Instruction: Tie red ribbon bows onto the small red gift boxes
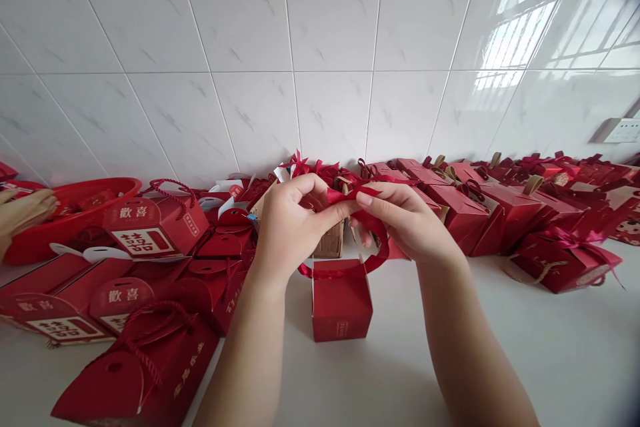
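A small red gift box [343,310] stands on the white table below my hands. Above it a red satin ribbon [383,240] makes a loop that hangs down to the box's upper part. My left hand [300,220] pinches the ribbon between thumb and fingers. Close beside it, my right hand [407,217] also grips the ribbon, thumb on top. The thumbs nearly meet where the ribbon strands cross. My fingers partly hide the crossing, so I cannot tell if it is a knot. Behind the hands is a brown box [330,243], partly covered.
Red boxes with cord handles [150,360] crowd the left side. Several red boxes with bows [565,257] line the right and the tiled wall [330,107]. At far left, another person's hand [25,213] is over a red basin [113,197]. A wall socket [620,130] is at right.
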A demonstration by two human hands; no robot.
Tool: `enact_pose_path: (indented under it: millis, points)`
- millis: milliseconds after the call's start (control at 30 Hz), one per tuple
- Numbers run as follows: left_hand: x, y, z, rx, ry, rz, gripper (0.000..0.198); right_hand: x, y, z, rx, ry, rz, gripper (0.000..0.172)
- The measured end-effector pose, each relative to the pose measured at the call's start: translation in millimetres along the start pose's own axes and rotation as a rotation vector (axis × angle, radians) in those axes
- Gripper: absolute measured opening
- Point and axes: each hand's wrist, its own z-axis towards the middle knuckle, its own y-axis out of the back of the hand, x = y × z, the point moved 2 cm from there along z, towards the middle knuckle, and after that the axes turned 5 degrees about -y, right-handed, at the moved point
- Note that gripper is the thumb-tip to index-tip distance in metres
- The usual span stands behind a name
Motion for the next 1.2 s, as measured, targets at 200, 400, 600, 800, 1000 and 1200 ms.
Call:
enact_pose_path:
  millis: [200, 400, 600, 800, 1000, 1200]
  points:
    - [-2.4, 0.1, -0.7, 0.022, -0.001, -0.025, 0.028, -4.8, 2.2, 2.7, 0.012, -0.073, 0.095, 0.027]
    - [-1.0, 1.0, 0.1, -0.021, -0.026, -0.055, 0.030, -9.8, 3.5, 5.3, 0.040, -0.099, 0.161, 0.022]
    - [0.9, 2.6, 1.2, 0.088, 0.002, -0.100, 0.025, -17.5, 6.2, 10.9, 0.016, -0.022, 0.074, 0.022]
    - [6.0, 10.1, 2.7, 0.330, 0.053, -0.115, 0.017, -15.8, 10.5, 11.2, 0.010, 0.058, -0.075, 0.024]
    - [12.3, 16.4, 3.6, 0.409, 0.068, 0.027, 0.023, -9.0, 18.6, 6.4, 0.079, 0.091, -0.369, 0.019]
    - [15.2, 17.2, -0.2, 0.414, 0.131, 0.169, 0.038, -3.9, 14.2, 2.2, 0.047, 0.209, -0.782, 0.018]
